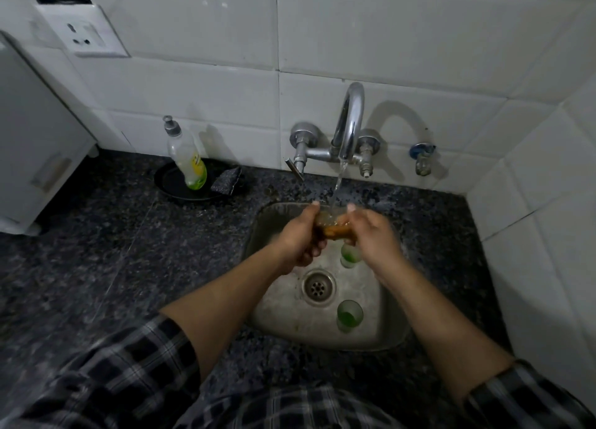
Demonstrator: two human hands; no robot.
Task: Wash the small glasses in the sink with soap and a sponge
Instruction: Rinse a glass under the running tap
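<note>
Checked sleeves (129,380) are reaching in. The left hand (298,238) and right hand (372,235) are clasping the amber glass (333,228), fingers (351,208) curled round it, under the running tap (350,122). Turning it slowly, firmly gripped, would be rinsing every side.

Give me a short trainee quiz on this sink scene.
1. True or false: left hand and right hand hold a small amber glass under water from the curved chrome tap.
2. How many small green-tinted glasses sit in the steel sink?
3. The clear soap bottle with green liquid stands: A) on the round black plate; B) in the sink; C) in a hand.
Key: 1 true; 2 two; 3 A.
</note>
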